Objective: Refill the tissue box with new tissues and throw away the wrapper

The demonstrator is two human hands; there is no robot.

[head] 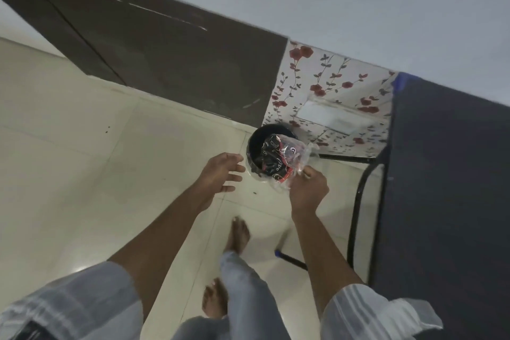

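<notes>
My right hand pinches the empty tissue wrapper, a crumpled clear plastic with black and red print. The wrapper hangs over the mouth of a small black bin that stands on the floor by the wall. To the left of the bin my left hand is held out with fingers spread and nothing in it. No tissue box is in view.
A dark tabletop with black metal legs fills the right side. A dark brown door is at upper left, floral wallpaper behind the bin. My bare feet stand on the pale tiled floor.
</notes>
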